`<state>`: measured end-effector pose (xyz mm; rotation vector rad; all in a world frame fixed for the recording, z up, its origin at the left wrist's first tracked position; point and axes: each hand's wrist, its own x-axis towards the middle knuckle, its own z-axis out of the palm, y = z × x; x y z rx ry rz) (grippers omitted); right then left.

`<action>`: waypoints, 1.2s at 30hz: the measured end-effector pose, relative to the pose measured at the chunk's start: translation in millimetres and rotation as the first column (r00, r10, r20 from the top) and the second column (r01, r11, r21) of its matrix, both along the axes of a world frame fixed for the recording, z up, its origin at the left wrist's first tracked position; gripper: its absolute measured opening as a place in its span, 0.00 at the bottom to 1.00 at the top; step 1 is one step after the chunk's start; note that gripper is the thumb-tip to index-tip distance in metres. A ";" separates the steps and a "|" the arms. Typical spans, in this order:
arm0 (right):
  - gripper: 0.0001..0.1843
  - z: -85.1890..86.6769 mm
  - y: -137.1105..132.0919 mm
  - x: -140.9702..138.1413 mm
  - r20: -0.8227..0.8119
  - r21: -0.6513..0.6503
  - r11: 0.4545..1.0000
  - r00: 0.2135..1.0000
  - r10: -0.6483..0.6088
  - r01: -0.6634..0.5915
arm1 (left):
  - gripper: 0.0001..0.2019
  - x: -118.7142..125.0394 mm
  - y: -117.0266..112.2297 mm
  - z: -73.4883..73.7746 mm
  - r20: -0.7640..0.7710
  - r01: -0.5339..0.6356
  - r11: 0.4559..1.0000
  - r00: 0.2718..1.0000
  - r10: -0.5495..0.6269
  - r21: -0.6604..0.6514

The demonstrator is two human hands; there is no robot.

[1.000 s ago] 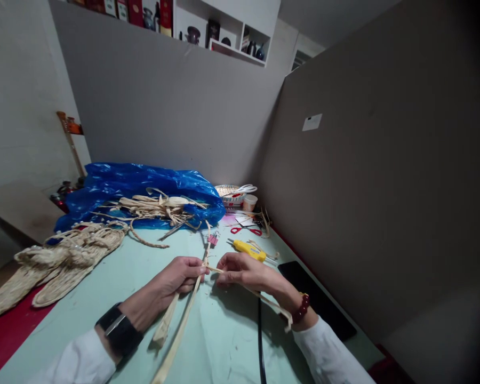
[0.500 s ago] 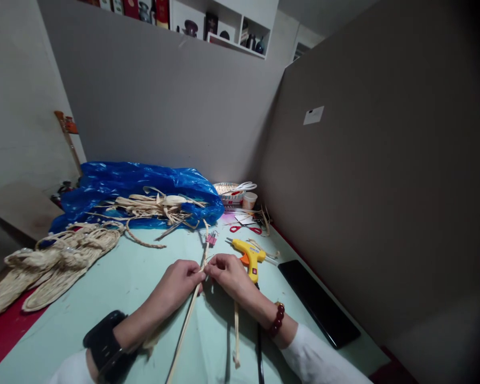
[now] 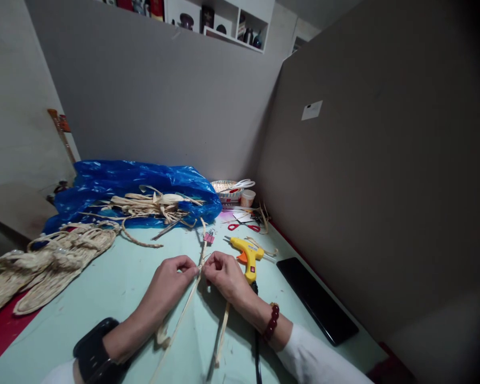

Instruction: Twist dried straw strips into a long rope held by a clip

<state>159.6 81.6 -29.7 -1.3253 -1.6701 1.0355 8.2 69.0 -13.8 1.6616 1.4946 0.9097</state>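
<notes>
Having moved in beside the left hand (image 3: 176, 281), the right hand (image 3: 226, 277) is joining it in pinching the narrow pale plant-fibre braid (image 3: 204, 250), apparently weaving it.

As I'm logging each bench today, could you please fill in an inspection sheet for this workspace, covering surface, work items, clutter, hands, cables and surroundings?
Surface: pale green tabletop, small scraps scattered on it.
Work items: straw braid with a pink clip at its far part; a loose strand hangs below the right hand.
Clutter: blue bag with straw, sandals, red scissors, yellow glue gun, basket, cup, black slab.
Hands: left hand and right hand pinch the braid, fingertips close together.
Cables: black cord runs from the glue gun toward the near edge.
Surroundings: grey panels behind and right, a card on the right one; white shelf above.
</notes>
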 end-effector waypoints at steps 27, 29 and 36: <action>0.09 5.3 -0.6 11.7 -0.480 -0.244 0.959 0.877 0.008 -0.142 | 0.12 10.4 -38.1 19.4 -0.307 0.104 0.960 0.951 -0.021 0.258; 0.09 6.6 0.4 14.8 -0.499 -0.277 0.948 0.866 -0.002 -0.158 | 0.11 1.2 -21.5 21.9 -0.154 -0.021 0.979 0.987 0.053 0.203; 0.09 8.5 -1.4 15.0 -0.485 -0.291 0.939 0.874 0.020 -0.183 | 0.11 9.0 3.9 1.1 0.556 0.349 0.877 0.823 -0.118 -0.330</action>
